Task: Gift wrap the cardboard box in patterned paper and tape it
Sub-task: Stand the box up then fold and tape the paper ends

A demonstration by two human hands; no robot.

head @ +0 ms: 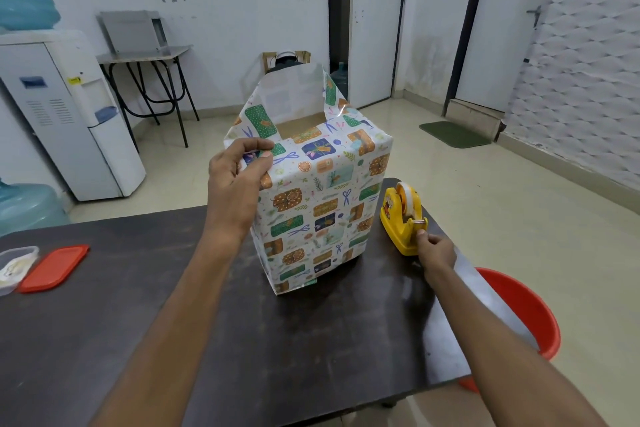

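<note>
Pinching paper [311,211] on box's [299,123] top left corner with left hand [239,177]; nipping tape [408,198] at dispenser [398,230], just right of box, with right hand [434,251].

- Patterned wrapping paper [322,204]: glossy, smooth, plain white inside.
- Tape dispenser [403,224]: shiny yellow plastic.
- Desk [138,288]: dark, scuffed, slightly glossy.
- Lid [53,267]: red plastic.

**Festive print on white, bright plastics on a dark counter**

The patterned paper [318,204] is white, scattered with green dotted, orange-brown and navy gift parcels, purple-blue scissors and orange slices. Its raised flap shows a plain white underside. The cardboard box [299,121] shows brown at the top. The tape dispenser [398,229] is yellow, its tape [408,196] white. The counter [138,288] is dark brown, the lid [55,267] and bucket [530,308] red-orange, the mat [453,134] green.
</note>
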